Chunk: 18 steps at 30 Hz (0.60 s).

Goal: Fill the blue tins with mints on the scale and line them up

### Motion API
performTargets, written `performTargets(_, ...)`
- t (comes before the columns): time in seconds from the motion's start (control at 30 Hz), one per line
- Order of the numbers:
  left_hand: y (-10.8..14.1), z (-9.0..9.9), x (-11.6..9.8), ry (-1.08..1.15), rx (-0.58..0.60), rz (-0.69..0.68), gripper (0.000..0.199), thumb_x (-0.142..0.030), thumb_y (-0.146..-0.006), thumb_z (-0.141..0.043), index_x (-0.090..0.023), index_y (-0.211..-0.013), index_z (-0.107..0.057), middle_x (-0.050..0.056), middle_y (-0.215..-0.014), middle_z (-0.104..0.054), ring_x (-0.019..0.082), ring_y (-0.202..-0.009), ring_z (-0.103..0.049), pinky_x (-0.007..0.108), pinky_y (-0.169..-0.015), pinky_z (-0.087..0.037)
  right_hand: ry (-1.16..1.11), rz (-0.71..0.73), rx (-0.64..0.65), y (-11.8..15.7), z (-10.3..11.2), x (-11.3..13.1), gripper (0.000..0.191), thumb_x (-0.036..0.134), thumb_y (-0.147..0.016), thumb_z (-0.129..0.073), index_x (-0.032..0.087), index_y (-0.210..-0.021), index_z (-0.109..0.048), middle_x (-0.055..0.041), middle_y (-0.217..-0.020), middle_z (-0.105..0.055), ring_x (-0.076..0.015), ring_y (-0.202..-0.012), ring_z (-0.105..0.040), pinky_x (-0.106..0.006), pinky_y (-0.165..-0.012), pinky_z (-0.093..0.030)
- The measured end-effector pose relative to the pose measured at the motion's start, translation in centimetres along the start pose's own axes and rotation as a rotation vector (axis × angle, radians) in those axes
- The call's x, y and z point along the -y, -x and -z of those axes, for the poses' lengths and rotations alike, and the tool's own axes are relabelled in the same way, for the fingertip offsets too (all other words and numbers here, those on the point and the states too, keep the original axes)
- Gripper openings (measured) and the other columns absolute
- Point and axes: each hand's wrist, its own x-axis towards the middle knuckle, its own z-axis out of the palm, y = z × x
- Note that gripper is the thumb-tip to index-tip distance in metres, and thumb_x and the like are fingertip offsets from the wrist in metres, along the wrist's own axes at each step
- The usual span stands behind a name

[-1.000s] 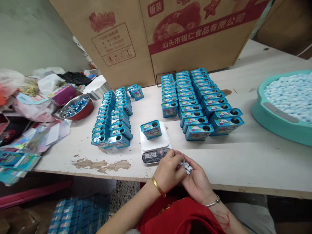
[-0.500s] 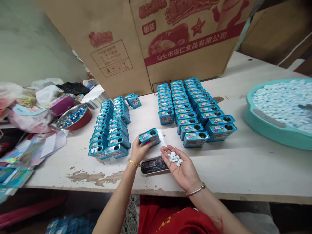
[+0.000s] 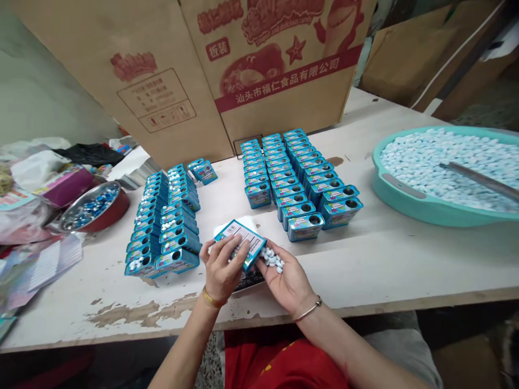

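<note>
A blue candy tin [image 3: 248, 244] is gripped by my left hand [image 3: 225, 265], fingers over its printed back. It is tipped so that one end meets my right palm. My right hand [image 3: 286, 281] is turned palm up and cups a heap of small white candies [image 3: 274, 259], with the tin's end at the pile. The tin's opening is hidden from me. Below both hands lies a kitchen scale with a white top [image 3: 249, 220] and a dark front panel [image 3: 250, 281], mostly covered.
Rows of blue tins stand at left [image 3: 178, 259] and in the middle [image 3: 306, 227], some topped with candies. On the right, a turquoise basin [image 3: 421, 205] holds white candies and a metal tool [image 3: 482, 181]. A metal bowl [image 3: 121, 208] holds blue-wrapped pieces. A cardboard box [image 3: 162, 48] stands behind.
My left hand has turned the tin over from upright and brought it against my right palm. My right hand stays cupped around the candies. The view has swung to the right.
</note>
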Motion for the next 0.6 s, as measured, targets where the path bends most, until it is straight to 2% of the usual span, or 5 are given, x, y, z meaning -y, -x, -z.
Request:
performTargets(0.23, 0.8, -1.0, -0.1, 0.132, -0.001, 0.158, 0.041, -0.016, -0.075, -0.056, -0.028, -0.113, -0.059, 0.005, -0.109, -0.066, 0.023, -0.099, -0.057, 0.042, -0.091, -0.031, -0.013, 0.004, -0.043, 0.2, -0.1, 0.0, 0.015, 0.008, -0.082, -0.052, 0.011, -0.083, -0.067, -0.0071, -0.081, -0.073, -0.0144, -0.083, -0.068, -0.028, -0.083, -0.055)
performTargets(0.33, 0.9, -1.8, -0.2, 0.270, -0.002, 0.313, 0.036, -0.022, -0.075, -0.062, -0.025, -0.111, -0.059, 0.006, -0.109, -0.065, 0.023, -0.099, -0.057, 0.041, -0.091, -0.034, -0.006, 0.030, -0.072, 0.3, 0.2, 0.3, 0.016, 0.006, -0.082, -0.051, 0.011, -0.081, -0.066, -0.0071, -0.081, -0.072, -0.0146, -0.085, -0.068, -0.031, -0.088, -0.053)
performTargets(0.43, 1.0, -2.6, 0.2, 0.519, -0.005, 0.529, 0.032, -0.028, -0.076, -0.065, -0.022, -0.108, -0.058, 0.005, -0.106, -0.065, 0.021, -0.100, -0.058, 0.038, -0.090, -0.040, 0.004, 0.029, -0.078, 0.5, 0.6, 0.7, 0.013, 0.008, -0.081, -0.053, 0.010, -0.082, -0.066, -0.0094, -0.083, -0.072, -0.0163, -0.090, -0.068, -0.031, -0.091, -0.052)
performTargets(0.53, 1.1, -3.6, 1.1, 0.751, -0.016, 0.764, 0.038, -0.035, -0.072, -0.070, -0.018, -0.104, -0.058, 0.004, -0.099, -0.065, 0.019, -0.091, -0.061, 0.033, -0.084, -0.047, 0.030, 0.022, -0.073, 0.8, 1.1, 1.1, 0.012, 0.010, -0.081, -0.054, 0.009, -0.084, -0.066, -0.0128, -0.088, -0.072, -0.0200, -0.098, -0.066, -0.033, -0.091, -0.052)
performTargets(0.6, 1.3, -4.2, 1.9, 0.824, -0.016, 0.858, 0.044, -0.038, -0.067, -0.073, -0.017, -0.102, -0.057, 0.004, -0.096, -0.064, 0.018, -0.088, -0.061, 0.031, -0.081, -0.049, 0.050, 0.015, -0.065, 1.1, 1.5, 1.3, 0.012, 0.010, -0.081, -0.054, 0.009, -0.086, -0.065, -0.0138, -0.091, -0.072, -0.0214, -0.102, -0.064, -0.033, -0.091, -0.052)
